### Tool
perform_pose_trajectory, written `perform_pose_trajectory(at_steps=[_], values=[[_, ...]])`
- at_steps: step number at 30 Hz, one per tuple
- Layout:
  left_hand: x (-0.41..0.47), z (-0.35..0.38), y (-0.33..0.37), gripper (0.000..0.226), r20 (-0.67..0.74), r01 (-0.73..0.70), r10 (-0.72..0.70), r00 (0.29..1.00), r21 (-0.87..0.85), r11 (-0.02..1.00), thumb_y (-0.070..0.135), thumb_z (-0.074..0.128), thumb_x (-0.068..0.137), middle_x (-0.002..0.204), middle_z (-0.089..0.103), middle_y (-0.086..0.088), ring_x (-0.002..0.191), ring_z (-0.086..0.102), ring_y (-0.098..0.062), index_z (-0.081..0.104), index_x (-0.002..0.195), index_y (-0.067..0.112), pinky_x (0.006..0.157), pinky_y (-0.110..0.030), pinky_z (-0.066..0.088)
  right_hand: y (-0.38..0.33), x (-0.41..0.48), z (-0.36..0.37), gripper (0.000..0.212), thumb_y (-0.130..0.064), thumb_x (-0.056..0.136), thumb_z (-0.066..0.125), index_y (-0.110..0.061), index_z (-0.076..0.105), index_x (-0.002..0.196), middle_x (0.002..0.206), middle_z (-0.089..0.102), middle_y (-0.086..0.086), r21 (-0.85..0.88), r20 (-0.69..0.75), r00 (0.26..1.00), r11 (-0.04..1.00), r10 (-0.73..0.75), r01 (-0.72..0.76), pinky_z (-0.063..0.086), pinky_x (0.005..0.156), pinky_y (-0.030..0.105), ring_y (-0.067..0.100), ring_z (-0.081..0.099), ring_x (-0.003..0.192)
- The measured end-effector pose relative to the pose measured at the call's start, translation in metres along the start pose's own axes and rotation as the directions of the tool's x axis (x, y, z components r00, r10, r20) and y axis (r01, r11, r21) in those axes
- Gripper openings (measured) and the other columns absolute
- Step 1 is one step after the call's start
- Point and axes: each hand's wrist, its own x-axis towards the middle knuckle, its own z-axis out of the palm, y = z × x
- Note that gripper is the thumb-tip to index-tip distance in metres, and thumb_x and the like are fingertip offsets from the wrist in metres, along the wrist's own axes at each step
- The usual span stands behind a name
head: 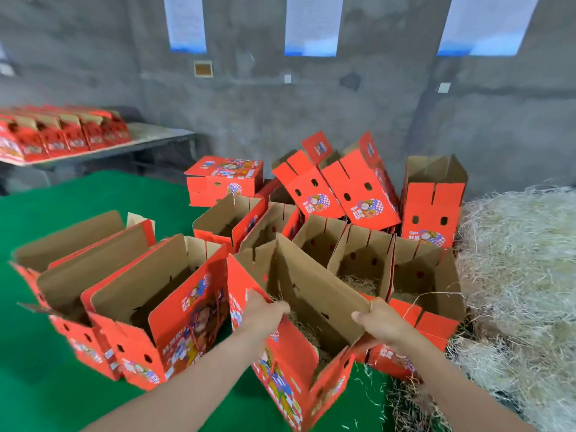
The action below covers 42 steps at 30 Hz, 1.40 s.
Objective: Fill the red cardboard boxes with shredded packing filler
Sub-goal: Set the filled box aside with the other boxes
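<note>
We see both hands on one red box (291,350) at the near edge of the green worktop (78,207). It sits between the empty open boxes (174,310) on the left and the heap of pale shredded filler (517,260) on the right. The left hand (265,310) curls its fingers over the top edge of the printed long wall. The right hand (378,319) clamps the near end of the tall brown flap, thumb on the inner side. The box's mouth faces up, and a layer of filler (304,330) lies in the bottom. Its long axis runs away from us toward the far left, and the holed end wall faces near right. We cannot tell whether it rests on the worktop.
</note>
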Motion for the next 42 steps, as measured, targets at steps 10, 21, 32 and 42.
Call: perform_pose_trajectory(at_steps=[10, 21, 32, 42], values=[[-0.029, 0.010, 0.102, 0.075, -0.074, -0.709, 0.724, 0.686, 0.158, 0.687, 0.057, 0.037, 0.088, 0.156, 0.001, 0.016, 0.140, -0.002, 0.004, 0.009, 0.150, 0.025, 0.114, -0.021, 0.001, -0.085, -0.016, -0.069, 0.032, -0.006, 0.094, 0.051, -0.005, 0.037, 0.122, 0.110, 0.052, 0.028, 0.601, -0.006, 0.995, 0.795, -0.101, 0.084, 0.054, 0.046, 0.031, 0.045, 0.067, 0.068], [0.034, -0.040, 0.092, 0.068, 0.026, -0.749, 0.751, 0.660, 0.108, 0.654, 0.053, 0.038, 0.088, 0.146, 0.035, 0.006, 0.136, 0.030, -0.011, 0.020, 0.147, 0.025, 0.113, -0.038, 0.027, -0.188, 0.035, -0.049, 0.009, -0.012, 0.097, 0.044, -0.006, 0.038, 0.094, 0.081, 0.048, 0.012, 0.601, -0.314, 0.937, 0.733, -0.150, 0.319, 0.056, 0.065, 0.041, 0.035, 0.067, 0.058], [0.180, -0.090, 0.146, 0.078, 0.113, -0.639, 0.634, 0.765, 0.022, 0.769, 0.049, 0.049, 0.086, 0.151, 0.027, 0.010, 0.139, 0.025, -0.007, 0.010, 0.150, 0.025, 0.116, -0.038, 0.023, -0.299, 0.155, -0.024, 0.019, -0.015, 0.096, 0.045, -0.001, 0.046, 0.109, 0.108, 0.047, 0.017, 0.488, -0.284, 0.940, 0.815, -0.188, 0.310, 0.057, 0.067, 0.048, 0.036, 0.066, 0.058], [0.305, -0.064, 0.171, 0.056, 0.374, -0.346, 0.272, 0.887, 0.146, 0.927, 0.027, 0.041, 0.099, 0.136, 0.046, 0.002, 0.121, 0.046, -0.017, 0.015, 0.149, 0.031, 0.093, -0.037, 0.039, -0.314, 0.234, 0.041, 0.065, -0.033, 0.088, 0.055, -0.022, 0.025, 0.145, 0.148, 0.028, 0.003, -0.524, -0.158, 0.738, 0.689, -0.656, 0.501, 0.038, 0.101, 0.039, 0.025, 0.040, 0.129]])
